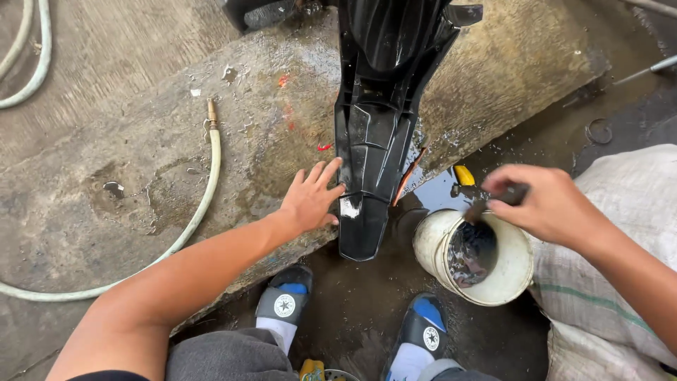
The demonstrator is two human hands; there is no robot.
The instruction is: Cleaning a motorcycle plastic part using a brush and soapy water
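**One hand on the mudguard, one over the bucket**

The black plastic mudguard lies lengthwise on the wet concrete ramp, its narrow tip hanging past the ramp's lower edge toward my feet. My left hand rests flat and spread against its left side near the tip, fingers wide, gripping nothing; I judge it is there to brace the piece so it doesn't slide on the slick slope.

My right hand is curled tight around a dark handle of some tool, likely a brush, whose lower end dips into the white bucket. The bucket stands just right of the mudguard's tip, close enough to reach without shifting, and holds dark liquid. What the tool's working end looks like I cannot tell; it is lost in the bucket.

A small yellow object lies in the puddle beyond the bucket. A pale hose with a brass nozzle curves across the ramp to my left, well apart. A woven sack sits under my right forearm, and my two sandals stand in the dark water below.
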